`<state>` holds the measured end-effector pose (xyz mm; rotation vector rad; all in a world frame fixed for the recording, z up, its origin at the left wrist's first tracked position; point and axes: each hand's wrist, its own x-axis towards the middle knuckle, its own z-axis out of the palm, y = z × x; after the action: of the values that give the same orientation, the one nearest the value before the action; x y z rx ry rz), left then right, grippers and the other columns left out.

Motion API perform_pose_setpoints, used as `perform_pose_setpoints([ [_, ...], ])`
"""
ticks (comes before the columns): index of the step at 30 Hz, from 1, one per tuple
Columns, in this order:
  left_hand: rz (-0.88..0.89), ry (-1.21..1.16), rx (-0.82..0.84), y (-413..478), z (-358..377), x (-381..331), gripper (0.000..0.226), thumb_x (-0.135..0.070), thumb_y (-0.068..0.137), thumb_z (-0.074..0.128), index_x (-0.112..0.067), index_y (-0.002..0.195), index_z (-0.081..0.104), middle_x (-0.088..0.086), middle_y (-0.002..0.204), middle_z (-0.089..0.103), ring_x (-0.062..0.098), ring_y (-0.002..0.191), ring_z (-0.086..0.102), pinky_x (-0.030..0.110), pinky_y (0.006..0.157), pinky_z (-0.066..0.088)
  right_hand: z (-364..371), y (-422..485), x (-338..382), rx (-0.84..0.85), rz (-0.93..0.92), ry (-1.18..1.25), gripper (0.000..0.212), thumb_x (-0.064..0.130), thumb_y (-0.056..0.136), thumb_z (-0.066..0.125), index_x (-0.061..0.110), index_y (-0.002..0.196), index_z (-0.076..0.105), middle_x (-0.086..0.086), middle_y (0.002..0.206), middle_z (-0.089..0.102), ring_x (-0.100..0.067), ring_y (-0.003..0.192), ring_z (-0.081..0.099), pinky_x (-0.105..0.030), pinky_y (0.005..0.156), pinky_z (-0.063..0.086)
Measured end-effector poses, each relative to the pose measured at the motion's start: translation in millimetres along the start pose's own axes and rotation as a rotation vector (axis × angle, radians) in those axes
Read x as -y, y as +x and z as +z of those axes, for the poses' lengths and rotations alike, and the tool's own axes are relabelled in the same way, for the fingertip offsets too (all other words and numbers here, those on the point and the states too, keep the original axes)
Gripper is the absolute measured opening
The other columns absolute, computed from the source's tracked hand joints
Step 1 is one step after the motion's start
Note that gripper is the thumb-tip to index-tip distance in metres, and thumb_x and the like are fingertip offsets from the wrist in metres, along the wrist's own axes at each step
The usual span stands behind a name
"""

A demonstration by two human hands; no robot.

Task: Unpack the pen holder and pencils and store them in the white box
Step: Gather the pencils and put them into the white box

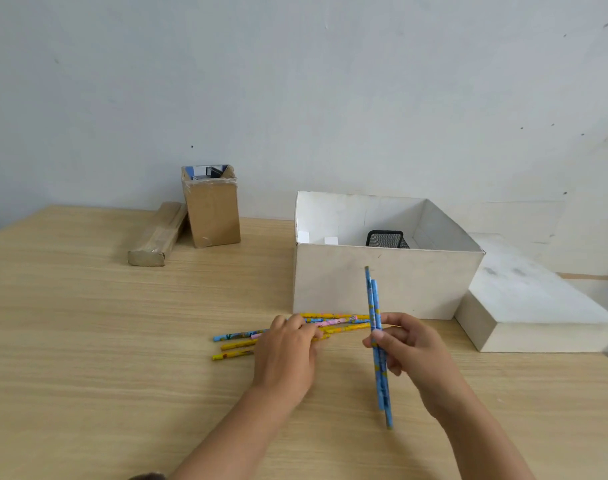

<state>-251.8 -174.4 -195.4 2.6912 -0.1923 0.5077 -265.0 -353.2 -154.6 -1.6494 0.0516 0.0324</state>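
Fingers (pixel 387 336) of right hand (pixel 413 348) grip two blue pencils (pixel 377 341); left hand (pixel 285 355) presses loose pencils (pixel 340 322).

I hold two blue pencils (pixel 378 344). Roughly six pencils (pixel 333 323) on table, exact count unclear. One white box (pixel 385 282), one holder (pixel 385 239), two cardboard packages (pixel 212 209).

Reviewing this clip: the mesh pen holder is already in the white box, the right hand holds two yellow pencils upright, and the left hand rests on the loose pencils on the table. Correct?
One error: the pencils in the right hand are blue, not yellow, as the head view shows. The mesh pen holder does sit in the white box, and the left hand does rest on the loose pencils.
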Motion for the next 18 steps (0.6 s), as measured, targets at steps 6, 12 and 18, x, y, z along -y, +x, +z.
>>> perform_pose_setpoints([
  [6, -0.012, 0.121, 0.084, 9.9, 4.7, 0.5, 0.023, -0.032, 0.092, 0.047, -0.03, 0.111, 0.06, -0.007, 0.115, 0.061, 0.016, 0.109, 0.052, 0.03, 0.08, 0.041, -8.4, -0.6, -2.3, -0.025, 0.014, -0.012, 0.017, 0.006, 0.087, 0.062, 0.01, 0.104, 0.06, -0.005, 0.069, 0.075, -0.014, 0.054, 0.049, -0.022, 0.046, 0.035],
  [12, 0.049, -0.014, -0.07, 12.4, -18.1, -13.6, 0.016, -0.027, 0.089, 0.052, -0.029, 0.099, 0.065, -0.008, 0.101, 0.065, 0.015, 0.095, 0.06, 0.029, 0.074, 0.042, -2.0, -2.3, 0.0, -0.03, -0.031, 0.0, 0.014, 0.007, 0.086, 0.063, 0.014, 0.098, 0.062, 0.0, 0.068, 0.076, -0.007, 0.063, 0.068, -0.021, 0.055, 0.051],
  [18, 0.029, -0.729, -0.323, 34.7, -71.7, -59.0, 0.007, -0.032, 0.08, 0.056, -0.036, 0.085, 0.06, -0.019, 0.08, 0.063, 0.008, 0.069, 0.059, 0.021, 0.06, 0.051, 12.2, 2.2, 29.8, -0.089, -0.306, 0.068, 0.013, -0.002, 0.083, 0.064, 0.009, 0.091, 0.062, -0.007, 0.076, 0.075, -0.018, 0.073, 0.072, -0.028, 0.069, 0.059],
])
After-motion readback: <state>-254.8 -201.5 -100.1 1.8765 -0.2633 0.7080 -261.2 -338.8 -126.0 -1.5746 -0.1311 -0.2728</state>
